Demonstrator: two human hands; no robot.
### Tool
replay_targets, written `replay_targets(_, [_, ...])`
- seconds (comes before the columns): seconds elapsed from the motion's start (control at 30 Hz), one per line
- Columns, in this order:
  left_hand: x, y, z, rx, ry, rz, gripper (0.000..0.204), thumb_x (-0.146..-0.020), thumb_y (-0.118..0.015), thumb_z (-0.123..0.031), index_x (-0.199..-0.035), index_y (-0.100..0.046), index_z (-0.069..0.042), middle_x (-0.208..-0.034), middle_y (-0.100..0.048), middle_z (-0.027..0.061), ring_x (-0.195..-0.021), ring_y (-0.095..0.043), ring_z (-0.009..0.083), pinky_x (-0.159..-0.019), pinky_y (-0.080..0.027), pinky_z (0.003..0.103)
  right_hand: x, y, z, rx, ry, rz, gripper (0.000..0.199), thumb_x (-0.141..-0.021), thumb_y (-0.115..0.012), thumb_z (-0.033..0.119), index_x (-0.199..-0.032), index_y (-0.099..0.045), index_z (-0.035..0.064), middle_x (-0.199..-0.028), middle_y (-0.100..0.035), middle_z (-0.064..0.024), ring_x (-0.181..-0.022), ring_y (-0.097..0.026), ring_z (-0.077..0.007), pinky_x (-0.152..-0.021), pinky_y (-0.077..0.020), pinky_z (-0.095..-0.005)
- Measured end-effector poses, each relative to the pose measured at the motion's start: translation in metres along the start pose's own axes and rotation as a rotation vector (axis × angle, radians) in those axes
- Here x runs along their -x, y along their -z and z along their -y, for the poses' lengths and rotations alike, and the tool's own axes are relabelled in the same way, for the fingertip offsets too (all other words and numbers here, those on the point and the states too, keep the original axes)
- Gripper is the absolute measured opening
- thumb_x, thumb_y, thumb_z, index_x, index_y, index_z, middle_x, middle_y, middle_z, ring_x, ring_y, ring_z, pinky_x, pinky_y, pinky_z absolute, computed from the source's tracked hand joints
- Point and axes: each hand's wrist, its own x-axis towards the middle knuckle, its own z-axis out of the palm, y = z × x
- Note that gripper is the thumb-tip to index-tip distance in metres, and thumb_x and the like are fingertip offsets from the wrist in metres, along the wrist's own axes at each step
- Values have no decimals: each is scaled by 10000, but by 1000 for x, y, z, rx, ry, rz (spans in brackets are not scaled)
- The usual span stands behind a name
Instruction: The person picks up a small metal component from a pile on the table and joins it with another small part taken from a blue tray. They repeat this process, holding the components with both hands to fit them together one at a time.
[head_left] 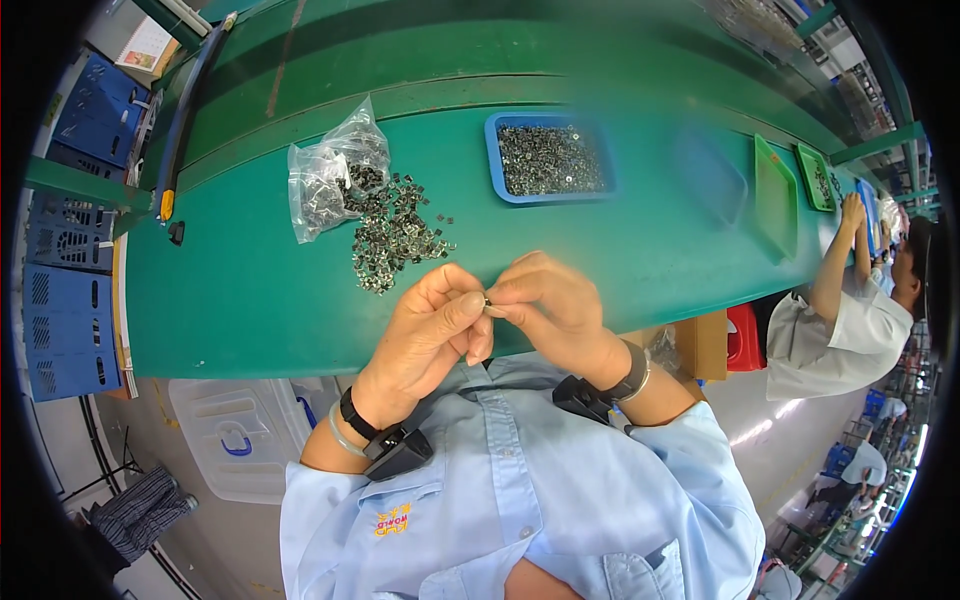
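Note:
Both my hands meet over the near edge of the green table. Between the fingertips is a small dark metal part (487, 302), too small to make out its exact kind. My left hand (437, 325) pinches it from the left, and my right hand (555, 305) has thumb and forefinger closed at it from the right. Just beyond my left hand lies a loose pile of small shiny metal parts (395, 240). A clear plastic bag (318, 185) with more of them lies behind the pile, its mouth toward it. Farther back, a blue tray (497, 185) holds many small metal parts.
On the right stand a green tray (775, 200) and a smaller green tray (815, 178) with parts. A co-worker (840, 320) sits at the far right. Blue crates (70, 330) are stacked at left; a clear lidded box (230, 430) sits below the table.

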Motion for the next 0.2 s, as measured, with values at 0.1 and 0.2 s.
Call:
replay_targets(0.1, [0,-2,-4,-70,6,-28,127,-925,-585,-162,-892,-527,-54,-757,-602,49,-588,-545,120,-497,-428,262,1,-1,-1,4,16,-1,101,-797,-664,24,-882,-620,56,-822,-623,-64,-709,-591,-214,-624,-471,-307])
replay_targets(0.2, [0,-5,-7,-153,1,-94,126,-927,-580,-159,-882,-526,-54,-740,-587,38,-593,-547,115,-496,-432,254,1,-2,-3,70,16,-7,103,-794,-673,36,-880,-622,58,-822,-623,-64,-721,-594,-215,-623,-472,-313])
